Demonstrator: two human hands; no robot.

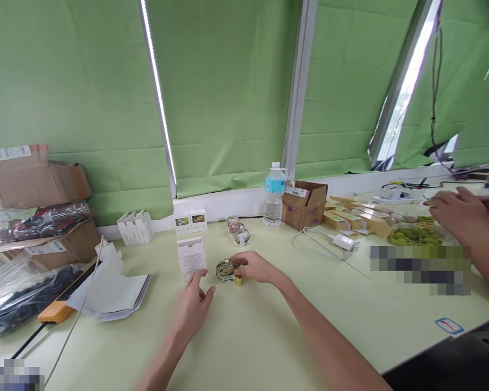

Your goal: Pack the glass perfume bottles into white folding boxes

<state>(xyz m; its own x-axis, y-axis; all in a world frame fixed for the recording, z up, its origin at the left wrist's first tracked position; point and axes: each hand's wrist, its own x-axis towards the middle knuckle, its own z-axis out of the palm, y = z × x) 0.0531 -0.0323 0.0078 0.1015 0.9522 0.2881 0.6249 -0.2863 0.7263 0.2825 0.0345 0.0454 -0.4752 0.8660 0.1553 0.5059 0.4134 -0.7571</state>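
A round glass perfume bottle (pixel 225 270) stands upright on the table with its gold sprayer bare. My right hand (pixel 252 266) has its fingers curled on the bottle's right side. Just in front of those fingers a small gold cap (pixel 238 281) stands on the tabletop. My left hand (pixel 195 301) is left of the bottle with fingers apart and nothing in them. Beyond its fingertips an upright white carton (pixel 191 258) with printed text has its top open; whether the fingertips touch it I cannot tell.
Several glass bottles (pixel 242 235) stand behind, near a water bottle (pixel 273 201) and a cardboard box (pixel 303 203). White cartons (pixel 135 228) line the wall. Papers (pixel 114 296) and a power strip (pixel 56 312) lie left. A charger (pixel 344 242) and another person's hands (pixel 460 214) are right.
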